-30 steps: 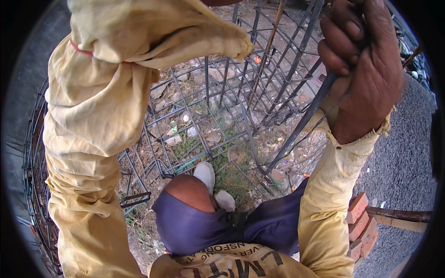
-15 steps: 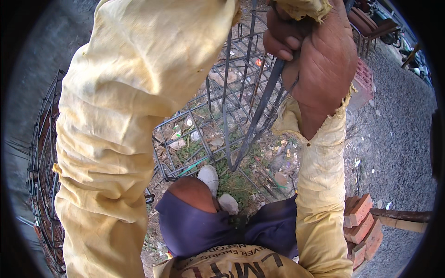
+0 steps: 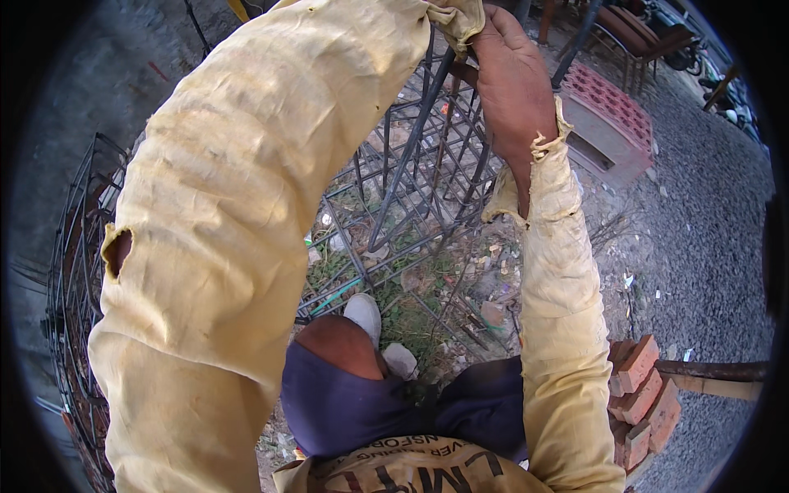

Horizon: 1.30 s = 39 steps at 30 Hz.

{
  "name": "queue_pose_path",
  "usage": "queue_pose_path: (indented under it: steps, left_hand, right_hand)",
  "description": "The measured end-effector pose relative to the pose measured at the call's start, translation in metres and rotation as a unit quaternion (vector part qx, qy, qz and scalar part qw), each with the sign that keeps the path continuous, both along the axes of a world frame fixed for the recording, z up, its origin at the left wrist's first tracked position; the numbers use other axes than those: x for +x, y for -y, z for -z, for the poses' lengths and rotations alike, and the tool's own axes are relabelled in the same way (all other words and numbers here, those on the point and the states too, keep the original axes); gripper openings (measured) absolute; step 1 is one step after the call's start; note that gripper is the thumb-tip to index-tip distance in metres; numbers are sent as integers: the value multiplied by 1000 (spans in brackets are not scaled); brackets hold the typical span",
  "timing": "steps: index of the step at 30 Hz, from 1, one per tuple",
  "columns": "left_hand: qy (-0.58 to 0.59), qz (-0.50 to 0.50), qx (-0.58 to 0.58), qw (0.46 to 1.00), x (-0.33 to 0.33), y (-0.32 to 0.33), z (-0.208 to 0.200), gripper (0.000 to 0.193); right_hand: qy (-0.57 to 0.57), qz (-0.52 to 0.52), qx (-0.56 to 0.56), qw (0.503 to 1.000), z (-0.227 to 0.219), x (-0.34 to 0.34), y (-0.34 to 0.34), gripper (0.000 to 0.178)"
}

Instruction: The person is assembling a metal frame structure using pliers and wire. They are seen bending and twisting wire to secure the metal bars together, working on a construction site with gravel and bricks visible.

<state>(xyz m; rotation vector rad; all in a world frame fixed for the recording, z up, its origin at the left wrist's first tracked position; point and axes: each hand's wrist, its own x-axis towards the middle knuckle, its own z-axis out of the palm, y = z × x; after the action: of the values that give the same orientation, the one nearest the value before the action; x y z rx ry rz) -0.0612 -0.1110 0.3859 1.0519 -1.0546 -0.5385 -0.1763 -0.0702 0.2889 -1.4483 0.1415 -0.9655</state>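
My left arm, in a yellow sleeve (image 3: 222,197), arches up and across to the right. Its cuff (image 3: 457,20) lies over the fingers of my right hand, and my left hand itself does not show. My right hand (image 3: 516,82) is raised at the top, fingers closed and partly hidden by that cuff. It appears to grip the upper end of a dark bent steel bar (image 3: 415,131), which slants down to the left. Below and behind stands a cage of tied steel rods (image 3: 362,238), which the bent bar overlaps.
A second rod cage (image 3: 78,246) curves along the left. At right are stacked red bricks (image 3: 645,394), a wooden pole (image 3: 715,380), a pink perforated block (image 3: 612,107) and gravel (image 3: 699,246). A chair (image 3: 641,37) stands far right. Rubble and grass lie around my shoe (image 3: 362,316).
My right hand has moved left and turned, and the bent steel bar has shifted left with it. My left arm has swung further over, showing a hole in its sleeve. More of the pink block shows.
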Motion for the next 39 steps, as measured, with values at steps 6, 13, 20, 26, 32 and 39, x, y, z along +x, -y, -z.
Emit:
queue_pose_path:
  steps: [6,13,20,26,32,39]
  left_hand:
    - [15,-22,32,999,-6,4,-9,33]
    - [1,43,53,998,3,-25,-25,33]
    - [-49,133,7,990,11,-49,-5,35]
    - [-99,88,-54,990,4,-63,58,40]
    - [-129,50,-59,989,-8,-92,119,46]
    - [-187,64,-73,977,-6,-105,146,48]
  right_hand:
    - [-133,82,-113,981,-20,-31,-7,30]
    - [-48,-45,-48,997,-53,-77,-17,25]
    - [63,35,-110,991,-59,-88,-30,28]
    - [51,39,-29,998,-60,-110,-12,26]
    - [-37,-57,-90,994,-66,-156,38,36]
    - [-87,63,-104,989,-53,-166,44,45]
